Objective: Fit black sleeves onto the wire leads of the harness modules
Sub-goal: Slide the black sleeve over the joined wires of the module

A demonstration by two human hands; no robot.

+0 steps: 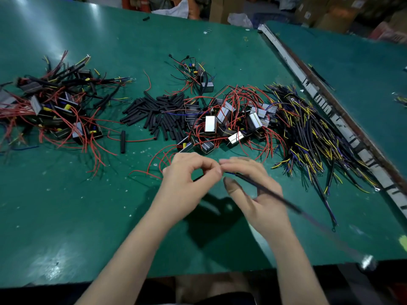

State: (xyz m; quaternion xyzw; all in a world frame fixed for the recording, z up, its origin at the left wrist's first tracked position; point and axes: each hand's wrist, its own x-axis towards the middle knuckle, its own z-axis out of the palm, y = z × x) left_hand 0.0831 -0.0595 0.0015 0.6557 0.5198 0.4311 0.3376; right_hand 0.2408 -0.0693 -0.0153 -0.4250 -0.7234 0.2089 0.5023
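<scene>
Our left hand (189, 172) pinches a wire lead (229, 172) at frame centre; our right hand (253, 186) grips its black sleeve (264, 189).

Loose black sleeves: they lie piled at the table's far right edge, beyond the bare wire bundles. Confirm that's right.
Wrong place. In the head view the loose black sleeves lie piled mid-table, between the left pile of modules and the centre pile. The bare wire bundles are to their right.

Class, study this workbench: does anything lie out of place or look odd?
One black sleeve lies alone left of the main sleeve pile, and another stray piece sits near the table's far edge. Nothing looks damaged.
</scene>
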